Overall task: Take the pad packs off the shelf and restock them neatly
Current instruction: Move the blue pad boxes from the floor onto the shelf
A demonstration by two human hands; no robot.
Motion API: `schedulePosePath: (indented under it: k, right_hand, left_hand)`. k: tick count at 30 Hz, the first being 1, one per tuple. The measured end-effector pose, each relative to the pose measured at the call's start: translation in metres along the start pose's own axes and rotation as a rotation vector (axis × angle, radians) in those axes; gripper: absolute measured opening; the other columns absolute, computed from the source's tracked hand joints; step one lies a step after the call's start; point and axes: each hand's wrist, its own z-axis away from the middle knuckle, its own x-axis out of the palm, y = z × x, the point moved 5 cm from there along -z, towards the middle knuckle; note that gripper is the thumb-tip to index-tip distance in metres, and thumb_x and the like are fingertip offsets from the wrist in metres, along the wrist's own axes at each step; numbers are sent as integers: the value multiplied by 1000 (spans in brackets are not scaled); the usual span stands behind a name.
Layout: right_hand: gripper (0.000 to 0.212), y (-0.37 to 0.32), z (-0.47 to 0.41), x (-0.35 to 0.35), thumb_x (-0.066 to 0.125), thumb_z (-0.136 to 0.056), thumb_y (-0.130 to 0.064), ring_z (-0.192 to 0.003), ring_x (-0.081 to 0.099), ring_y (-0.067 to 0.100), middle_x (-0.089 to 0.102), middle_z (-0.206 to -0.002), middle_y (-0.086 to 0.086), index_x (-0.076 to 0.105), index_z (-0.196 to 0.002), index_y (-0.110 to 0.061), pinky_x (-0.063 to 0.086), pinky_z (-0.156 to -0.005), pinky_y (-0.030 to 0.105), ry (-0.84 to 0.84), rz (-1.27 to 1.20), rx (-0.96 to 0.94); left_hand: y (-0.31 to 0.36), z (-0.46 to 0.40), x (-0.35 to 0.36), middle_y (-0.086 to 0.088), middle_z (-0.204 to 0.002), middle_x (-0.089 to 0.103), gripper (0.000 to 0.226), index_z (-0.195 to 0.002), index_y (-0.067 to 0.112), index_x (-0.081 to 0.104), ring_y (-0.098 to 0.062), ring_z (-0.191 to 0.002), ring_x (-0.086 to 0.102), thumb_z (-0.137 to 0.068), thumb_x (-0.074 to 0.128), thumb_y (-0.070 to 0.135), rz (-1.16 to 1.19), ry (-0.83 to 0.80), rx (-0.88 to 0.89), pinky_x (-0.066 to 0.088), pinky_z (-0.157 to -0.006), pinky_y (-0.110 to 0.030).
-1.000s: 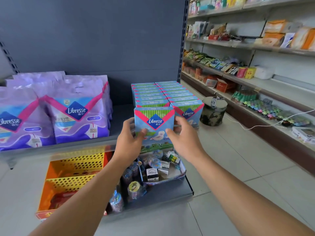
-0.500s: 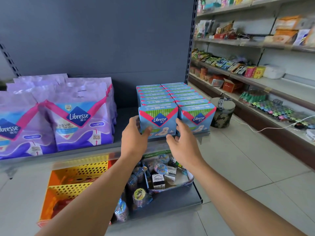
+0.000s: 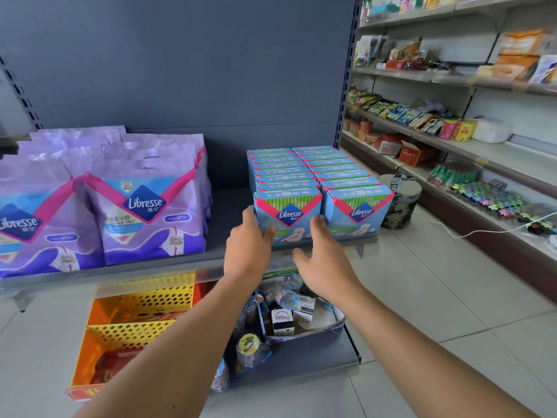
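Most of the restocking looks done: two tidy rows of blue pad packs fill the shelf at centre frame. The front-left pack stands upright at the shelf edge, the left hand touching its side with relaxed fingers, the right hand open against its lower front. Likely only final squaring remains.

The front blue Libresse pack now stands on the shelf, heading its row. The right hand has loosened and drawn back; the left hand still touches it
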Motion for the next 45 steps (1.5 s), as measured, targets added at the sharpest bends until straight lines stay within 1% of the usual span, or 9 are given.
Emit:
schedulePosePath:
  k: [6,10,13,16,18,21,24,27,45]
  right_hand:
    - [75,-5,0,3,48,-99,-31,-148,19,23,4,-164,4,2,-156,-18,31,-111,34,-27,56,44]
    - [61,1,4,-7,49,-98,-31,-134,40,20,37,-149,4,26,-153,-18,38,-100,30,72,52,41]
    - [35,8,8,-37,62,-91,-24,-109,55,23,56,-116,3,56,-122,-12,41,-89,28,441,-39,-62]
    - [50,38,2,-77,75,-79,-22,-112,48,34,51,-116,14,51,-118,-3,36,-98,32,812,-90,-54]
    - [79,63,-12,-91,80,-75,-29,-132,34,34,41,-137,18,38,-136,-1,28,-112,41,768,-140,59]
    - [105,89,-32,-84,83,-74,-35,-142,28,21,29,-154,9,16,-151,-10,25,-114,32,519,-247,145]
    - [84,94,-40,-74,84,-73,-29,-117,55,13,56,-129,-5,33,-139,-17,40,-91,23,459,-308,102]
    - [73,91,-44,-70,82,-76,-31,-101,57,9,60,-116,-10,38,-132,-21,37,-79,20,438,-309,91]
    - [76,100,-46,-77,78,-80,-30,-112,59,18,59,-124,-9,33,-141,-20,41,-88,29,307,-296,86]
  left_hand:
    - [3,2,-2,-5,-110,65,34,-121,19,42,-31,-99,63,-95,58,32,-55,-30,36,53,-80,-43]
    - [4,2,-2,-5,-115,64,33,-121,18,42,-29,-102,62,-94,59,30,-36,-54,19,51,-81,-41]
    - [4,3,-2,-4,-117,62,35,-124,18,41,-23,-98,60,-95,58,29,-25,-66,7,45,-73,-34]
    - [4,2,-2,-7,-116,62,37,-126,17,39,-26,-91,55,-95,56,30,-42,-75,-1,40,-71,-32]
    - [4,1,-1,-8,-113,61,37,-125,17,38,-24,-84,50,-96,55,31,-63,-74,-4,39,-70,-33]
    - [5,1,4,-6,-112,61,37,-126,17,38,-21,-83,50,-96,54,32,-80,-64,1,41,-69,-33]
    - [7,2,8,-3,-111,60,38,-128,17,38,-19,-84,52,-97,52,33,-100,-56,5,44,-68,-33]
    - [7,2,8,-2,-106,60,41,-126,18,39,-25,-91,59,-94,55,38,-135,-50,-3,47,-72,-35]
    - [13,12,10,-4,-99,54,39,-102,16,36,-22,-84,52,-94,54,49,-259,-49,-81,41,-67,-35]
